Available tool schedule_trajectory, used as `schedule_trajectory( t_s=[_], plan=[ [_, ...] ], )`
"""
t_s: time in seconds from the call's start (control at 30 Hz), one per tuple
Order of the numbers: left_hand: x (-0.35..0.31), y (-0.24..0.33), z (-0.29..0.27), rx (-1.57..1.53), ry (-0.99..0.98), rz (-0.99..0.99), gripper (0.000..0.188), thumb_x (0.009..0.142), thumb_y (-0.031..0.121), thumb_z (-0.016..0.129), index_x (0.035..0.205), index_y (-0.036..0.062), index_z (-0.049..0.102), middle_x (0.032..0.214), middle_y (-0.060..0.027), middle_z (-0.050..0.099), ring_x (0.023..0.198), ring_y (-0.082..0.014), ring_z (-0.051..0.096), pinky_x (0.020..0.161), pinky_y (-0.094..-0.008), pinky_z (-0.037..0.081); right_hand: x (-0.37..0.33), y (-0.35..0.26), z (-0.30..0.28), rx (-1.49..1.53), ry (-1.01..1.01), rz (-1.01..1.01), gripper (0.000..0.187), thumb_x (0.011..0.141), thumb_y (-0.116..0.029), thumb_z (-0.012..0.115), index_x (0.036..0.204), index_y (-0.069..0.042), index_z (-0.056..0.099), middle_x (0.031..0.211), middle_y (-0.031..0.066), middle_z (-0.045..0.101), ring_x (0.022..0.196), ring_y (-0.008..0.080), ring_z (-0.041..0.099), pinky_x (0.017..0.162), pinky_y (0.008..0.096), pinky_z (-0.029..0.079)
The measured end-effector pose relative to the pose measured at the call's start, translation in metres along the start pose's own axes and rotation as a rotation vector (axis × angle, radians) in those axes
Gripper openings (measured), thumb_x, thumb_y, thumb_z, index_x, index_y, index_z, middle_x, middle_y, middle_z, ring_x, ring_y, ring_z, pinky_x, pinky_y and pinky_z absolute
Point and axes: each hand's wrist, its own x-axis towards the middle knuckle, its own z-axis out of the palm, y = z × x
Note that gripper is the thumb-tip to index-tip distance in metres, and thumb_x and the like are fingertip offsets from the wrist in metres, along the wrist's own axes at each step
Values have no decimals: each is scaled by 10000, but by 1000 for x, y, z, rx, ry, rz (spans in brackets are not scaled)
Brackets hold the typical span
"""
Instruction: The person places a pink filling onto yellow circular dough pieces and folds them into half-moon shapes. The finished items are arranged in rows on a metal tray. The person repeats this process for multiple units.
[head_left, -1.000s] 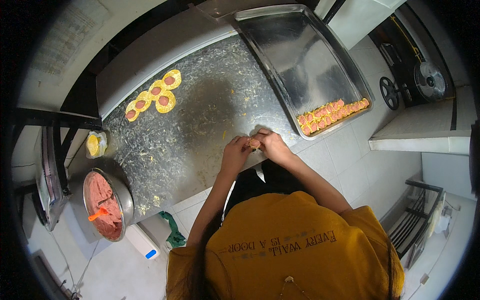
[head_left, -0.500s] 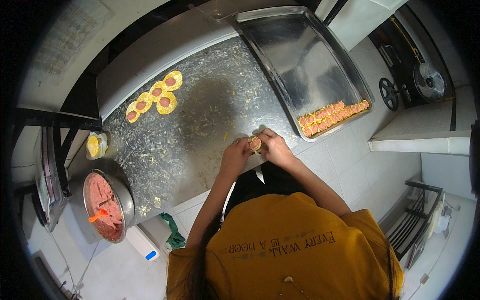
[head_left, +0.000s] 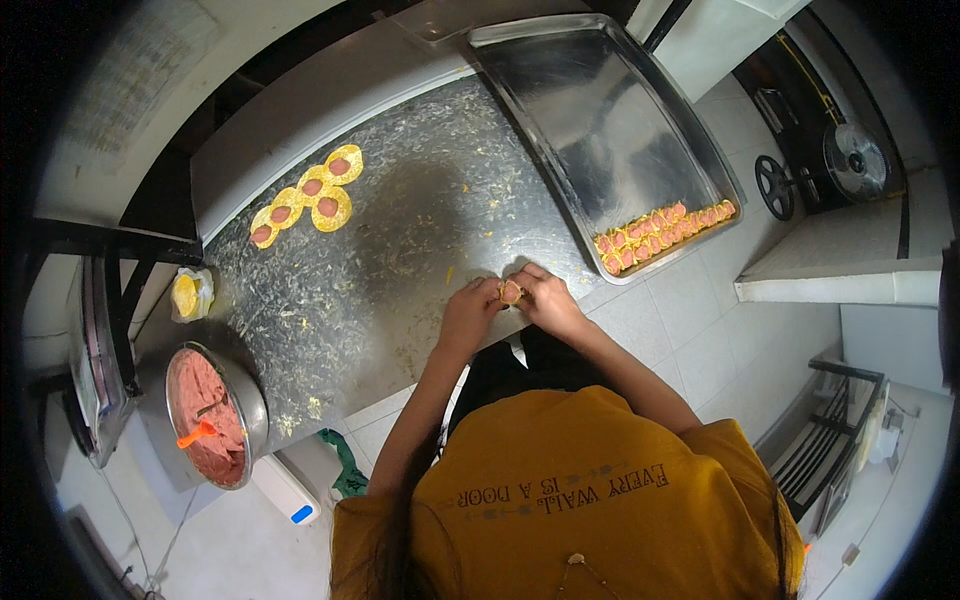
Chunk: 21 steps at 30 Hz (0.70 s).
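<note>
Head camera, looking down with your hands at the hub of the dial: your left hand (head_left: 470,312) and right hand (head_left: 552,303) meet over the near edge of the metal table (head_left: 320,340). Your fingertips are clamped from both sides on one small dumpling (head_left: 511,291), left fingers at its 9 o'clock, right fingers at its 3 o'clock. Its yellow wrapper is gathered around pink filling, which shows on top. You hold it just in front of your body; whether its base touches the table, I cannot tell.

At 10 o'clock on the table lie five round yellow wrappers (head_left: 341,220), grouped close together, each with a lump of pink filling on it. The tabletop around them is streaked with pale flour. At 9 o'clock, by the table's edge, a small plastic bag (head_left: 206,290) shows something yellow inside.

Toward 8 o'clock, you have a round metal bowl (head_left: 258,405) of pink meat mixture (head_left: 203,383), with an orange tool (head_left: 196,433) resting in it. Lower, between 7 and 8, are a white box (head_left: 280,480) with a blue patch and a green cloth (head_left: 350,470).

At 1 o'clock sits a large metal tray (head_left: 590,110); finished dumplings (head_left: 640,245) stand packed in rows along its near end, between your 2 and 3 o'clock.
</note>
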Motion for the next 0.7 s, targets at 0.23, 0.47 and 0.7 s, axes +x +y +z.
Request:
schedule_trajectory(
  t_s=[0.23,0.47,0.7],
  plan=[
    [-1,-1,4,-35,-23,-29,198,734,134,667,870,43,556,765,-134,596,695,-289,605,610,-363,463,0,-13,-11,-6,52,4,298,636,45,581,926,-22,586,927,152,556,835,358,574,711,410,494],
    [1,-4,8,9,-151,-146,258,726,124,658,952,49,559,842,-133,596,766,-312,591,685,-389,469,2,2,-4,10,2,15,363,632,41,592,990,-19,582,971,168,553,866,359,572,747,413,488],
    [3,-1,4,-46,-78,42,306,718,75,641,1013,43,567,952,-154,587,863,-315,583,728,-384,469,-2,0,4,-43,33,146,361,650,22,616,1008,-14,589,950,187,580,862,358,578,744,402,481]
  ],
)
